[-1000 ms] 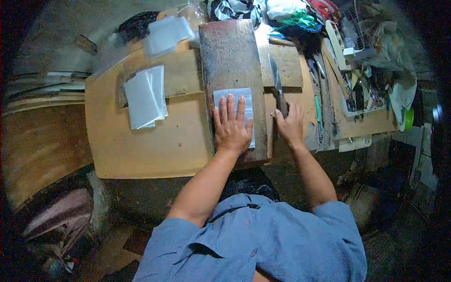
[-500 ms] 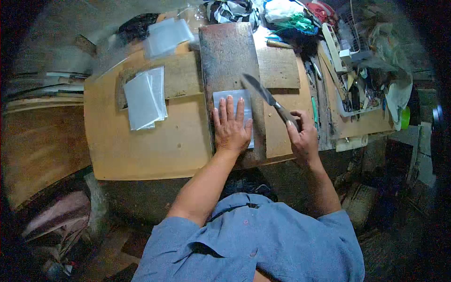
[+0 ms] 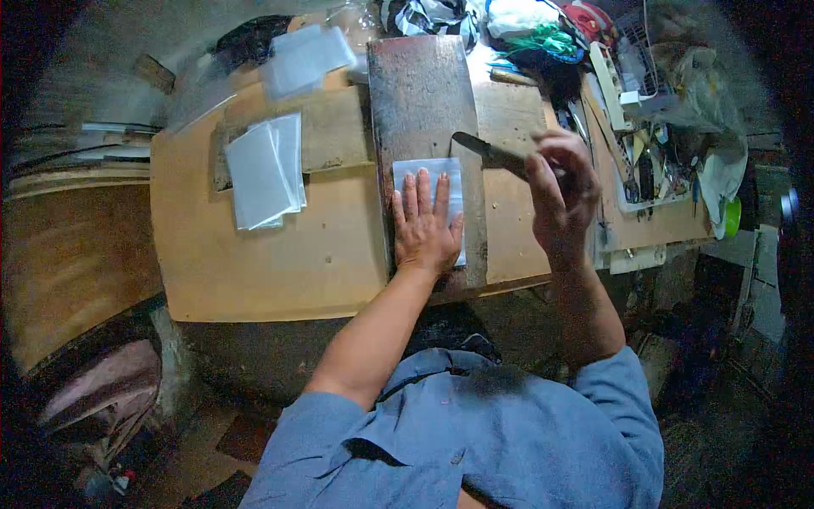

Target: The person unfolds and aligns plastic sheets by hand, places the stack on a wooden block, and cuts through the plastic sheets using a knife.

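My left hand [image 3: 428,236] lies flat, fingers slightly spread, on a small stack of clear plastic sheets [image 3: 407,167]. Beneath the sheets is a long dark wooden board [image 3: 424,93] that runs away from me across the table. My right hand [image 3: 566,191] is wrapped round the handle of a knife [image 3: 496,155], held up to the right of the board. Its blade points left, with the tip over the board just past the sheets' far right corner. Motion blurs the right hand a little.
On the left sits a fanned pile of clear sheets [image 3: 259,178], with more sheets [image 3: 307,64] farther back. A plastic tray of tools [image 3: 649,182] stands at the right. Bags [image 3: 530,25] crowd the back, and the table's front edge [image 3: 280,319] is close to my body.
My right hand has risen and shifted right with the knife, whose blade now lies closer to level. My left hand stays pressed on the sheets. The whole view has shifted slightly.
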### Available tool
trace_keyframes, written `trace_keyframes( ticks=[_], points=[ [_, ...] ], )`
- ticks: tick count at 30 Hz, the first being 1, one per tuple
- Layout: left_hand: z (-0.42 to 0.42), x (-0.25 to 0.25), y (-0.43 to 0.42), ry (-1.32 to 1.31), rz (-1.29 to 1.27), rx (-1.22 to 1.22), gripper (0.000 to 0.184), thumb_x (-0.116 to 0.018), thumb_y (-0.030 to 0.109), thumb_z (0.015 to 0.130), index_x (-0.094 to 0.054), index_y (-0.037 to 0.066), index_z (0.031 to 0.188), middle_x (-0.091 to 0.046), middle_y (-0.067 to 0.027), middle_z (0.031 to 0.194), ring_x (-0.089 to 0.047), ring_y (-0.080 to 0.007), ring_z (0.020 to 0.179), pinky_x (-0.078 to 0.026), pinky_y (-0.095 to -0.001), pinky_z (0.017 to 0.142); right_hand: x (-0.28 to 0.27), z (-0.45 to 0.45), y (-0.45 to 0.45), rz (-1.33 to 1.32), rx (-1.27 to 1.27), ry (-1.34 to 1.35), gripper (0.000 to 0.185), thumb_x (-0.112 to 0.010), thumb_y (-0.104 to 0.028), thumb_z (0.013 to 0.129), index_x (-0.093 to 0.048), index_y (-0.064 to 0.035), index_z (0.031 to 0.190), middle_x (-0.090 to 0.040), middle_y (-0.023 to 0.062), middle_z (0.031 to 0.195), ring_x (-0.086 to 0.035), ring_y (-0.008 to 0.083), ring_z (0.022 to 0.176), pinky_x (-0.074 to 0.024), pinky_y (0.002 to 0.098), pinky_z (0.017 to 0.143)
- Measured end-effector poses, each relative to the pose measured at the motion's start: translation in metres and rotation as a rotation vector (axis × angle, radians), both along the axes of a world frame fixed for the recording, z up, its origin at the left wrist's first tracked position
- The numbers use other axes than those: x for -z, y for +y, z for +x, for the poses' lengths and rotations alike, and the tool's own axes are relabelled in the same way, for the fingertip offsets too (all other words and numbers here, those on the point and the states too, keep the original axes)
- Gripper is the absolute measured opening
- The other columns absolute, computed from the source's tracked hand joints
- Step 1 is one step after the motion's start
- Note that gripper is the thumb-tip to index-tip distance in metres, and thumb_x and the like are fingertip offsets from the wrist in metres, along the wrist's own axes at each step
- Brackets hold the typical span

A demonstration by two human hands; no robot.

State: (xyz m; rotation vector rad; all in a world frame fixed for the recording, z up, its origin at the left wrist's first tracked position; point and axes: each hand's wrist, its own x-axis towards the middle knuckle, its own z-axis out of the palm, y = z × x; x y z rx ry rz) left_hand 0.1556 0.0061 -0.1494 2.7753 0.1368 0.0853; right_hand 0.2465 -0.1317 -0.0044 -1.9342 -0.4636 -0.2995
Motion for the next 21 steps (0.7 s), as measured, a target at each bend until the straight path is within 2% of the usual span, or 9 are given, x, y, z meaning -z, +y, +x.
trace_keyframes(
  ticks=[1, 5, 9, 14, 16, 17, 18, 21],
  points=[
    [0.000, 0.000, 0.000, -0.010, -0.007, 0.003, 0.070, -0.054, 0.038, 0.083, -0.026, 0.015, 0.143, -0.019, -0.0178, 0.148, -0.015, -0.0366, 0.137, -0.009, -0.0532, 0.109, 0.000, 0.006, 0.012, 0.211, -0.050, 0.069, 0.013, -0.065, -0.008, 0.081, -0.059, -0.0013, 0.090, -0.060, 0.0078, 0.092, -0.057, 0.0091, 0.075, -0.0458, 0.0217, 0.065],
    [-0.001, 0.002, 0.001, -0.053, -0.031, 0.014, 0.069, -0.054, 0.038, 0.083, -0.027, 0.014, 0.143, -0.020, -0.0184, 0.148, -0.015, -0.0370, 0.137, -0.010, -0.0536, 0.109, 0.012, 0.021, 0.045, 0.614, -0.217, 0.226, 0.015, -0.063, -0.014, 0.081, -0.061, -0.0001, 0.084, -0.062, 0.0090, 0.086, -0.055, 0.0095, 0.072, -0.0439, 0.0218, 0.062],
    [0.001, -0.003, 0.003, -0.024, -0.045, 0.018, 0.069, -0.054, 0.037, 0.083, -0.027, 0.014, 0.143, -0.020, -0.0183, 0.147, -0.015, -0.0369, 0.137, -0.010, -0.0534, 0.109, 0.026, 0.039, 0.058, 0.611, -0.405, 0.170, 0.027, -0.062, -0.025, 0.077, -0.062, 0.0018, 0.084, -0.059, 0.0057, 0.077, -0.053, 0.0101, 0.070, -0.0429, 0.0239, 0.063],
    [0.001, -0.003, 0.003, -0.001, -0.062, 0.021, 0.067, -0.054, 0.037, 0.084, -0.029, 0.014, 0.142, -0.019, -0.0179, 0.148, -0.015, -0.0364, 0.137, -0.010, -0.0531, 0.110, 0.031, 0.033, 0.060, 0.498, -0.501, 0.247, 0.027, -0.056, -0.024, 0.076, -0.060, 0.0024, 0.083, -0.058, 0.0053, 0.076, -0.051, 0.0104, 0.067, -0.0415, 0.0234, 0.061],
    [0.001, -0.002, 0.002, -0.007, -0.028, 0.013, 0.066, -0.053, 0.038, 0.084, -0.030, 0.014, 0.141, -0.019, -0.0176, 0.148, -0.015, -0.0364, 0.137, -0.010, -0.0527, 0.110, 0.034, 0.027, 0.060, 0.797, -0.427, 0.279, 0.030, -0.056, -0.023, 0.075, -0.059, 0.0040, 0.088, -0.057, 0.0079, 0.074, -0.050, 0.0123, 0.064, -0.0402, 0.0251, 0.058],
    [0.002, -0.001, 0.002, -0.008, -0.029, 0.012, 0.066, -0.053, 0.038, 0.084, -0.030, 0.014, 0.141, -0.019, -0.0176, 0.148, -0.015, -0.0364, 0.137, -0.010, -0.0527, 0.110, 0.034, 0.021, 0.064, 1.048, -0.461, 0.228, 0.039, -0.062, -0.029, 0.076, -0.058, 0.0063, 0.092, -0.054, 0.0103, 0.074, -0.048, 0.0157, 0.062, -0.0393, 0.0274, 0.056],
    [0.002, -0.002, 0.002, -0.013, -0.029, 0.009, 0.066, -0.052, 0.038, 0.084, -0.030, 0.013, 0.141, -0.019, -0.0172, 0.148, -0.015, -0.0357, 0.137, -0.009, -0.0523, 0.110, 0.029, 0.014, 0.064, 1.048, -0.463, 0.231, 0.039, -0.062, -0.029, 0.076, -0.058, 0.0063, 0.092, -0.054, 0.0103, 0.074, -0.048, 0.0157, 0.062, -0.0393, 0.0274, 0.056],
    [0.000, 0.001, 0.002, -0.016, -0.022, 0.013, 0.066, -0.052, 0.038, 0.085, -0.029, 0.013, 0.141, -0.019, -0.0169, 0.148, -0.014, -0.0351, 0.137, -0.009, -0.0520, 0.110, 0.026, -0.005, 0.061, 1.032, -0.478, 0.206, 0.061, -0.067, -0.048, 0.076, -0.057, 0.0087, 0.096, -0.051, 0.0118, 0.079, -0.049, 0.0199, 0.065, -0.0395, 0.0304, 0.056]
  ],
)
